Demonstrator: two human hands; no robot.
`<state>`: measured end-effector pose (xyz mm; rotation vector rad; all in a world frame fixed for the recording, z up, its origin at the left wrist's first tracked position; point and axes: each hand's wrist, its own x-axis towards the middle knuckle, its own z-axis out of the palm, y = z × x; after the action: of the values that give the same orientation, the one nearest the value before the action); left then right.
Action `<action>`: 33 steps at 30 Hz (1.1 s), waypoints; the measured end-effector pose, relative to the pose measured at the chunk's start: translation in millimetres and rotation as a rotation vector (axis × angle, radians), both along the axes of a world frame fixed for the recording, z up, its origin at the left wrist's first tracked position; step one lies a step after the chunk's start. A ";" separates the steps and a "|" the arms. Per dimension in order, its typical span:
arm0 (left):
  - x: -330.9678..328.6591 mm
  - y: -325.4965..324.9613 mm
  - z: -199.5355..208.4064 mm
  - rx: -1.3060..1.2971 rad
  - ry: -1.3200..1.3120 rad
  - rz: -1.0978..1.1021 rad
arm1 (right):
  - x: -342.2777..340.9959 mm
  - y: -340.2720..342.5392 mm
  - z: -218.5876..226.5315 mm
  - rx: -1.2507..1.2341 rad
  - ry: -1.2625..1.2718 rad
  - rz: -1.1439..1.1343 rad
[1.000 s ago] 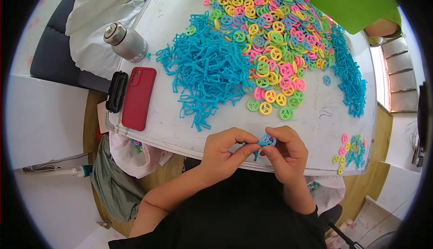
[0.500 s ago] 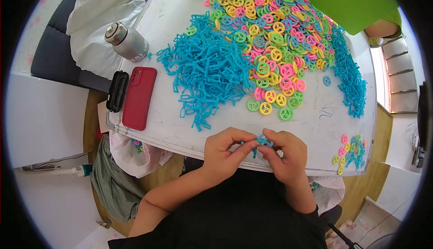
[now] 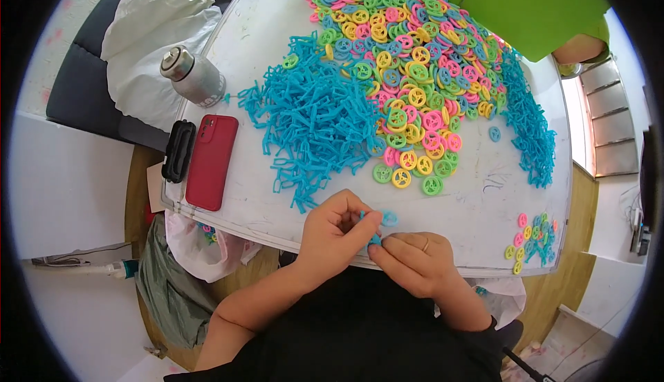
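Observation:
My left hand (image 3: 335,233) pinches a small blue plastic piece (image 3: 377,238) between thumb and fingers, over the table's near edge. The fingertips of my right hand (image 3: 418,261) close on the lower end of that same piece; a ring shows on one finger. Just beyond the fingertips is a pale blue toy wheel (image 3: 390,218), slightly blurred; I cannot tell whether it is joined to the piece. Most of the held piece is hidden by my fingers. Farther off lie a heap of blue forked plastic pieces (image 3: 315,115) and a big heap of coloured spoked wheels (image 3: 415,70).
At the left of the white table (image 3: 256,195) are a red phone (image 3: 211,162), a black case (image 3: 179,151) and a metal bottle (image 3: 194,77). More blue pieces (image 3: 529,122) and a small mixed pile (image 3: 536,238) lie right. A person in green (image 3: 526,8) is opposite.
Both hands have shifted a little left, and my right hand has turned knuckles-up and dropped lower. The pale blue wheel now shows beyond my fingers. The whole view has tilted slightly.

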<state>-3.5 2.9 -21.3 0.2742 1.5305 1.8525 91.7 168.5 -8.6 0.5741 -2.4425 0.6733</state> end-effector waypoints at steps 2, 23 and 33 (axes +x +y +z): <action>-3.4 -3.5 14.6 -0.167 0.389 -0.049 | 3.4 8.7 0.0 -0.200 -0.185 0.110; -3.2 -5.0 -6.0 -0.044 0.685 0.009 | -88.3 35.8 2.0 0.137 -0.327 -0.602; -3.2 -11.9 -9.9 -0.019 0.431 0.009 | -29.4 42.6 20.7 -1.189 -0.700 -0.344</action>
<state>-6.8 -9.0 -31.1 0.6950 1.8318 1.8649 62.2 211.1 12.1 -0.6274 -2.0182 2.1366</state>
